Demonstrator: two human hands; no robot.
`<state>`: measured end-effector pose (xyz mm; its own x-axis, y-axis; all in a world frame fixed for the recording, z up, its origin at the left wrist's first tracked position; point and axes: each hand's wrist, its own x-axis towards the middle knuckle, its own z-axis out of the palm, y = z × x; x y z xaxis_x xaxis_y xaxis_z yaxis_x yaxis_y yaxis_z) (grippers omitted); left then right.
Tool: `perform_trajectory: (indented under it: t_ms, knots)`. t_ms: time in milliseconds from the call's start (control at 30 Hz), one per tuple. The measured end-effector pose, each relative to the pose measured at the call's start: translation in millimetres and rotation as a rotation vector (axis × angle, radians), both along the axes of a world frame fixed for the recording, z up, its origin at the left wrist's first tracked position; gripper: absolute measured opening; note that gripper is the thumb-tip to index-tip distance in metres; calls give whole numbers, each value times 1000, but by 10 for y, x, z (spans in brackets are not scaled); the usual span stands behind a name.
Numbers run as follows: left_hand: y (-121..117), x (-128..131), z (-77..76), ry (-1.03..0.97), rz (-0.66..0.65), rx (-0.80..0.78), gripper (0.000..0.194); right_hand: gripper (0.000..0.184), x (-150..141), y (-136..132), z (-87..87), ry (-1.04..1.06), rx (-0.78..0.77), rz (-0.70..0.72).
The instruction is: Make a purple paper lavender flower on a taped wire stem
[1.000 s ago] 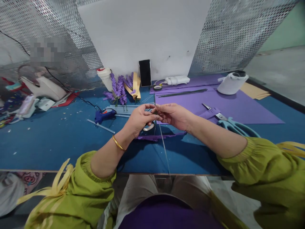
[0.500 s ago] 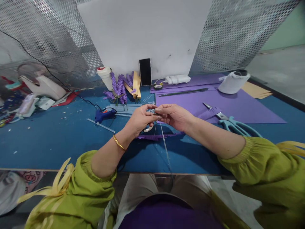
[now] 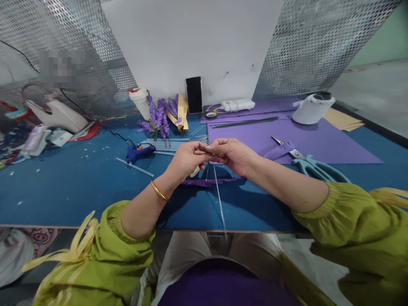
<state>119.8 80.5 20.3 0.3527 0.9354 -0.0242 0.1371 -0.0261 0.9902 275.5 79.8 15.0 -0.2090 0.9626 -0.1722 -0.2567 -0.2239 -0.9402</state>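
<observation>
My left hand (image 3: 187, 160) and right hand (image 3: 234, 156) pinch thin wires (image 3: 219, 199) in tightly gathered fingertips.
I let both pinches meet, probably to steady such slender lengths, which trail toward six o'clock; scissors (image 3: 304, 162) lie at three o'clock, presumably for easy reach.

Soft, muted light; wide-angle stretch toward edges

Their puffed green sleeves (image 3: 108, 255) have gathered cuffs (image 3: 318, 205) and yellow ribbons (image 3: 75, 251); gold bangle (image 3: 158, 193), purple garment (image 3: 219, 284), pale trousers (image 3: 185, 255).
</observation>
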Motion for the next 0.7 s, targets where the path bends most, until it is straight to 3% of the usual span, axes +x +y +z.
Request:
perform_trajectory:
  t_ms: [400, 700]
  knots:
    - [49, -38, -41, -112, -40, -77, 22, 35, 40, 21, 34, 9, -44, 12]
    - [31, -11, -51, -34, -13, 57, 20, 40, 19, 10, -29, -4, 10, -35]
